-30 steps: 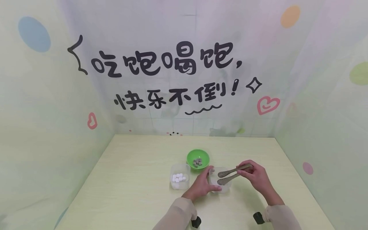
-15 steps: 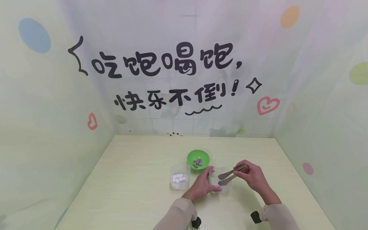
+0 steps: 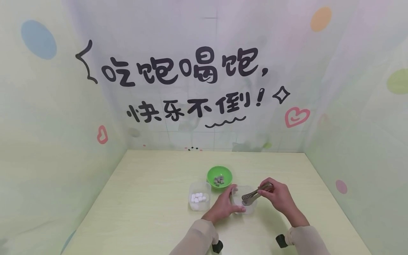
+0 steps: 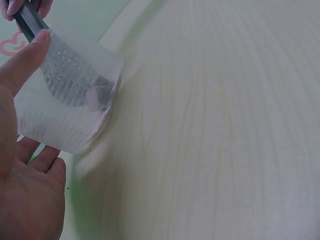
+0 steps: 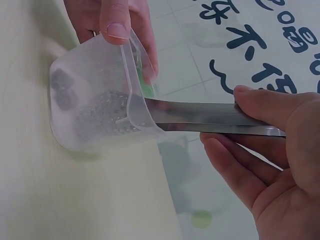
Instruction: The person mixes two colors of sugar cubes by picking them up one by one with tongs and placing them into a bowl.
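My left hand [image 3: 223, 206] holds a clear plastic container [image 4: 55, 127], thumb on one side and fingers on the opposite side. Metal tongs [image 5: 195, 116] are pinched between the thumb and fingers of my right hand [image 3: 279, 197]. Their perforated heads reach down inside the container, close together. Through the cloudy wall, small dark grey cubes [image 4: 101, 94] show at the bottom, right by the tongs' heads in the left wrist view. I cannot tell whether the tongs grip one of them.
Behind the container stands a green bowl [image 3: 220, 170] with several grey cubes [image 3: 219, 181] in it. A second clear container [image 3: 192, 206] to the left holds several white cubes [image 3: 198, 197]. Printed fabric walls [image 3: 204, 138] enclose the pale wooden table [image 3: 153, 198] at the back and sides.
The tongs' arms have come together inside the container. My right hand has shifted slightly left. My left hand and the container have stayed put.
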`<state>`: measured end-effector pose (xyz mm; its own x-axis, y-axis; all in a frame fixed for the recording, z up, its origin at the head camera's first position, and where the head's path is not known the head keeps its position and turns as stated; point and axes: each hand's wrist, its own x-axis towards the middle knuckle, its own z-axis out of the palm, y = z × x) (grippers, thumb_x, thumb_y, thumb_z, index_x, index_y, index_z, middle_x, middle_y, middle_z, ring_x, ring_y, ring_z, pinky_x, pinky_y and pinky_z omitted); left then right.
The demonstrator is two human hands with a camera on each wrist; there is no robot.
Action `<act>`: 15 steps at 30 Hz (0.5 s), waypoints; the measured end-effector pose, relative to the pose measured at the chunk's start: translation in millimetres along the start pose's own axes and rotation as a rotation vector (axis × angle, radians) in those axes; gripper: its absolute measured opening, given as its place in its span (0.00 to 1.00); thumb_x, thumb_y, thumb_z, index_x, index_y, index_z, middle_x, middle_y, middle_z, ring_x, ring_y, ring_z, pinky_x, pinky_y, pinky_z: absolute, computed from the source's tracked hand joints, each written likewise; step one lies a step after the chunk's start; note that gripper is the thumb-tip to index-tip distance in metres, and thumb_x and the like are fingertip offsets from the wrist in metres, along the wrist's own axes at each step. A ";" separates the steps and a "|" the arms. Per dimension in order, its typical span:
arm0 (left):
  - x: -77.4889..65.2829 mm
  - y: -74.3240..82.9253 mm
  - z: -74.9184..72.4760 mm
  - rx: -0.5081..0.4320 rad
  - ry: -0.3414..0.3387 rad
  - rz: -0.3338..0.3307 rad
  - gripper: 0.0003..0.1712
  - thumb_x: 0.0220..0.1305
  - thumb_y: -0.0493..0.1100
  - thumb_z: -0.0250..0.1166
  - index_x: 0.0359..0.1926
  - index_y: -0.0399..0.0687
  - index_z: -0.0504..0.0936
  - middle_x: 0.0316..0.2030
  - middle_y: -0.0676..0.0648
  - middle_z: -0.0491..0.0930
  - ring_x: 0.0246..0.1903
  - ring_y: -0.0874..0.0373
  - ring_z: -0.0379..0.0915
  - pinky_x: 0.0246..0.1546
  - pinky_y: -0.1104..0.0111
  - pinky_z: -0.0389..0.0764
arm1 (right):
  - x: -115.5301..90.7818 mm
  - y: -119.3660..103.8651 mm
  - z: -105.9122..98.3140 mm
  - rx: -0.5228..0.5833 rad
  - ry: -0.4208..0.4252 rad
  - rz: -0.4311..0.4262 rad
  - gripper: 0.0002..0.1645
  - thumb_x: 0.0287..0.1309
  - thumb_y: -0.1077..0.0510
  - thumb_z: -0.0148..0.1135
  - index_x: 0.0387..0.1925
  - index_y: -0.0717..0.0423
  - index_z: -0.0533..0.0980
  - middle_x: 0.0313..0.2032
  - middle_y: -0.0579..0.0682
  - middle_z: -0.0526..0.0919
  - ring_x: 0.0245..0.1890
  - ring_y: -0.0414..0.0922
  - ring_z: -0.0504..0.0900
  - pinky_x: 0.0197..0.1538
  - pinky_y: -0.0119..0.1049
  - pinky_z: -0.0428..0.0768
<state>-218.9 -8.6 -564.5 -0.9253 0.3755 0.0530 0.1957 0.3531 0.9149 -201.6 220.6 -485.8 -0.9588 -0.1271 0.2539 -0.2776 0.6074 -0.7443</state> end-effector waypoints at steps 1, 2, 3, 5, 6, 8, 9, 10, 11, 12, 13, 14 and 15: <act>-0.2 0.1 0.0 -0.001 -0.001 -0.001 0.54 0.47 0.52 0.78 0.72 0.51 0.59 0.65 0.47 0.68 0.67 0.48 0.60 0.67 0.51 0.60 | -0.3 -0.1 0.1 0.000 0.004 0.003 0.10 0.52 0.63 0.72 0.35 0.55 0.78 0.28 0.47 0.85 0.27 0.41 0.82 0.29 0.34 0.77; -0.2 0.2 -0.1 -0.003 -0.002 -0.003 0.54 0.47 0.52 0.78 0.72 0.51 0.59 0.66 0.47 0.68 0.67 0.48 0.59 0.67 0.52 0.60 | -0.5 0.3 0.4 0.001 0.010 0.003 0.10 0.52 0.63 0.72 0.35 0.55 0.78 0.28 0.47 0.85 0.27 0.41 0.82 0.29 0.34 0.77; -0.4 0.3 -0.1 -0.002 -0.002 -0.001 0.54 0.47 0.52 0.78 0.72 0.50 0.59 0.66 0.46 0.68 0.67 0.48 0.59 0.67 0.52 0.60 | -0.9 1.0 0.8 0.004 0.016 0.002 0.10 0.52 0.63 0.72 0.35 0.55 0.78 0.28 0.47 0.85 0.27 0.41 0.82 0.29 0.34 0.77; -0.6 0.4 -0.1 -0.001 -0.002 0.000 0.54 0.47 0.52 0.78 0.72 0.50 0.59 0.66 0.46 0.68 0.67 0.48 0.59 0.67 0.52 0.60 | -1.6 2.3 1.7 0.009 0.033 0.000 0.10 0.51 0.63 0.73 0.35 0.55 0.78 0.28 0.47 0.85 0.27 0.41 0.81 0.29 0.34 0.77; -0.6 0.3 -0.2 0.001 -0.002 -0.003 0.54 0.46 0.52 0.78 0.72 0.50 0.59 0.66 0.47 0.68 0.67 0.48 0.59 0.67 0.52 0.60 | -2.2 2.7 1.9 0.014 0.043 -0.001 0.10 0.51 0.63 0.73 0.35 0.55 0.79 0.29 0.47 0.85 0.27 0.41 0.81 0.29 0.34 0.77; -0.9 0.4 -0.2 0.003 0.000 0.001 0.54 0.46 0.52 0.78 0.71 0.50 0.60 0.66 0.47 0.68 0.67 0.47 0.59 0.67 0.52 0.60 | -3.0 4.1 2.8 0.024 0.066 -0.004 0.10 0.50 0.63 0.73 0.35 0.54 0.79 0.29 0.47 0.85 0.26 0.41 0.81 0.29 0.33 0.77; -1.0 0.4 -0.2 0.004 0.001 0.002 0.54 0.46 0.52 0.79 0.71 0.49 0.60 0.66 0.47 0.68 0.67 0.47 0.59 0.67 0.51 0.60 | -3.5 4.4 3.0 0.030 0.080 -0.005 0.10 0.50 0.63 0.73 0.35 0.54 0.79 0.29 0.47 0.85 0.26 0.40 0.81 0.29 0.33 0.77; -1.0 0.6 -0.3 0.004 0.000 0.001 0.55 0.46 0.52 0.79 0.71 0.49 0.60 0.66 0.47 0.68 0.67 0.47 0.59 0.67 0.52 0.60 | -4.0 4.7 3.1 0.033 0.094 -0.009 0.10 0.50 0.63 0.73 0.34 0.54 0.79 0.29 0.47 0.85 0.26 0.40 0.81 0.28 0.32 0.77; -0.9 0.7 -0.4 0.004 0.000 0.001 0.55 0.46 0.53 0.79 0.71 0.49 0.60 0.66 0.47 0.68 0.67 0.48 0.59 0.67 0.52 0.60 | -4.4 4.9 3.0 0.037 0.109 -0.015 0.10 0.50 0.63 0.73 0.34 0.54 0.80 0.29 0.47 0.85 0.26 0.40 0.81 0.28 0.32 0.78; -0.9 1.0 -0.6 0.001 -0.001 0.003 0.55 0.46 0.52 0.79 0.71 0.49 0.60 0.66 0.47 0.68 0.67 0.48 0.59 0.67 0.52 0.60 | -4.8 5.0 2.9 0.043 0.125 -0.018 0.10 0.50 0.64 0.73 0.34 0.54 0.80 0.29 0.48 0.85 0.26 0.40 0.81 0.28 0.32 0.78; -1.0 1.3 -0.8 -0.003 -0.001 0.006 0.54 0.46 0.52 0.78 0.71 0.48 0.60 0.65 0.47 0.68 0.67 0.47 0.59 0.67 0.52 0.60 | -5.0 5.3 2.9 0.053 0.139 -0.021 0.10 0.50 0.64 0.73 0.34 0.55 0.80 0.28 0.48 0.85 0.25 0.40 0.82 0.28 0.32 0.78; -1.1 1.6 -1.0 -0.003 -0.002 0.005 0.54 0.46 0.52 0.78 0.71 0.48 0.60 0.65 0.47 0.68 0.67 0.47 0.59 0.67 0.52 0.60 | -5.3 5.3 2.5 0.064 0.151 -0.026 0.10 0.50 0.64 0.73 0.34 0.55 0.80 0.28 0.48 0.85 0.25 0.40 0.82 0.27 0.31 0.78; -1.1 1.8 -1.2 -0.003 -0.003 0.005 0.54 0.46 0.52 0.78 0.71 0.48 0.60 0.65 0.47 0.68 0.67 0.47 0.59 0.67 0.51 0.60 | -5.4 5.3 2.2 0.073 0.162 -0.030 0.09 0.51 0.64 0.73 0.34 0.55 0.80 0.28 0.49 0.86 0.25 0.40 0.82 0.27 0.31 0.78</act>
<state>-217.9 -9.3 -562.4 -0.9234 0.3797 0.0567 0.1996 0.3485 0.9158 -198.0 222.8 -492.5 -0.9296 -0.0126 0.3684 -0.3150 0.5461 -0.7763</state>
